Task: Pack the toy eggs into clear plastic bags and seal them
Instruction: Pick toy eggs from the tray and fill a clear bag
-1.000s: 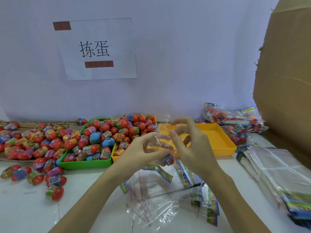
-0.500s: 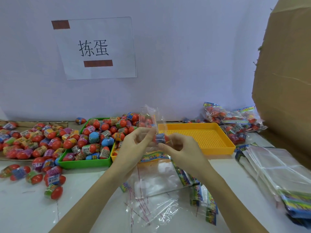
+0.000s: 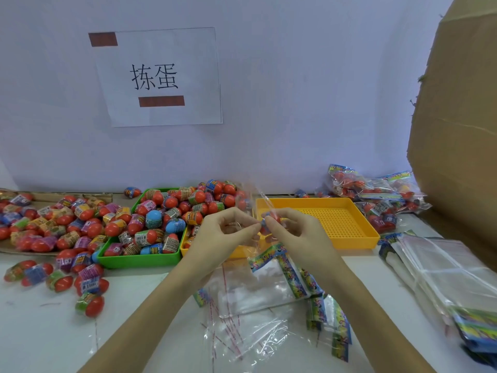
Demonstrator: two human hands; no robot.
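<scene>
A: In the head view, what are the two hands doing?

B: They meet above the front edge of the yellow tray (image 3: 336,224). The left hand (image 3: 223,232) has its fingers curled, thumb and forefinger pinching the clear bag (image 3: 258,200). The right hand (image 3: 298,230) pinches an egg (image 3: 270,218), red with a blue wrapper, at the bag's mouth. So each grip is pressed together on something, neither is spread.

A: Is the egg inside the bag?

B: I cannot tell; the film is too thin and blurred there. The bag's upper end stands up above the fingers, in front of the egg heap.

A: Where are the other eggs?

B: A green tray (image 3: 139,258) left of the hands is piled full, and the heap spills into the left part of the yellow tray. More lie on a cardboard sheet (image 3: 16,249) at the far left, and loose eggs (image 3: 90,305) lie on the desk (image 3: 40,332) in front of it.

A: And the bags?

B: Empty bags (image 3: 255,292) with coloured header strips lie flat on the desk under the forearms, some with red-striped tape. A thicker stack of bags (image 3: 443,278) sits at the right. Filled bags (image 3: 376,195) are heaped behind the yellow tray, beside a big cardboard box (image 3: 457,130).

A: Anything on the wall?

B: A paper sign (image 3: 158,76) with two Chinese characters, held by brown tape.
</scene>
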